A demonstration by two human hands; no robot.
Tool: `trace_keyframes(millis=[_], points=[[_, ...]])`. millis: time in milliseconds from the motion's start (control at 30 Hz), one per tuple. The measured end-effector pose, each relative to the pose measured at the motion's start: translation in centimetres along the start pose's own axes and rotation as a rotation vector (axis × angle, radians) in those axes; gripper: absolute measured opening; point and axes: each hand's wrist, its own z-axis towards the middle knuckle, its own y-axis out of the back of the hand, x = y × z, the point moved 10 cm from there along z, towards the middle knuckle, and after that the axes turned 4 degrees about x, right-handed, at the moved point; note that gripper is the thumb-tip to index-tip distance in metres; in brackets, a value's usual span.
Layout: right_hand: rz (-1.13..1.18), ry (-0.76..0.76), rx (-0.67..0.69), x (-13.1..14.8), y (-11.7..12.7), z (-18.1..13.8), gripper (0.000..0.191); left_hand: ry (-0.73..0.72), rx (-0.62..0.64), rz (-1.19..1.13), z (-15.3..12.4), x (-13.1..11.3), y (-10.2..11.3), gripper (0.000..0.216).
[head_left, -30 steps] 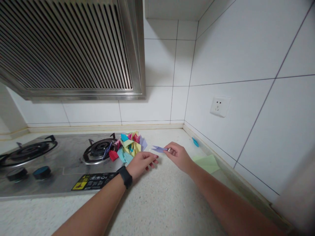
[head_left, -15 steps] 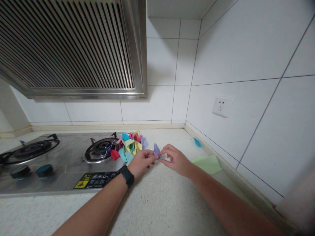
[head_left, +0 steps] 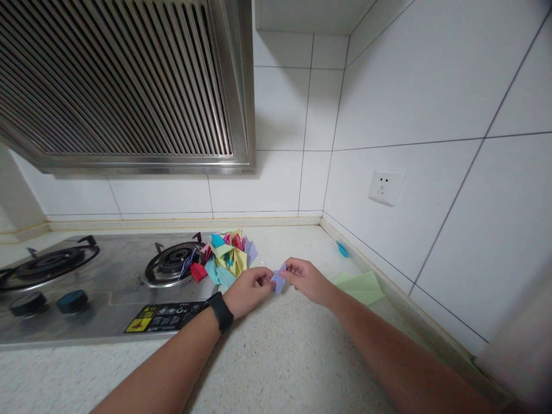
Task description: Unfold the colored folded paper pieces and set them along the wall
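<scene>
A small folded lilac paper piece [head_left: 278, 282] hangs just above the speckled countertop [head_left: 276, 356], pinched from both sides. My left hand [head_left: 249, 290], with a black watch on its wrist, grips the paper's left edge with closed fingers. My right hand [head_left: 307, 280] pinches its right edge. A heap of folded coloured paper pieces [head_left: 225, 257] lies just behind my left hand, at the right edge of the gas hob [head_left: 99, 282].
Green paper sheets [head_left: 361, 286] lie on the counter by the right wall. A small blue folded piece [head_left: 342, 249] rests near the wall corner. A steel extractor hood [head_left: 125, 86] hangs over the hob. A wall socket [head_left: 385, 186] is on the right tiles.
My right hand alone held the lilac paper stretched flat; my left hand came in and took its other side. The paper now hangs shorter and more upright between both hands.
</scene>
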Motion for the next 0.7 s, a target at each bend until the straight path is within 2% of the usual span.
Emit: trace_keyframes(millis=[300, 533, 700], points=[[0.074, -0.031, 0.052, -0.1, -0.6, 0.0, 0.032, 0.063, 0.08, -0.127, 0.0, 0.9, -0.9, 0.031], [0.179, -0.035, 0.113, -0.3, -1.2, 0.0, 0.028, 0.034, 0.115, -0.146, 0.0, 1.1, -1.2, 0.026], [0.226, -0.039, 0.1, 0.0, -1.0, 0.0, 0.029, 0.051, 0.113, -0.16, 0.0, 1.2, -1.0, 0.024]])
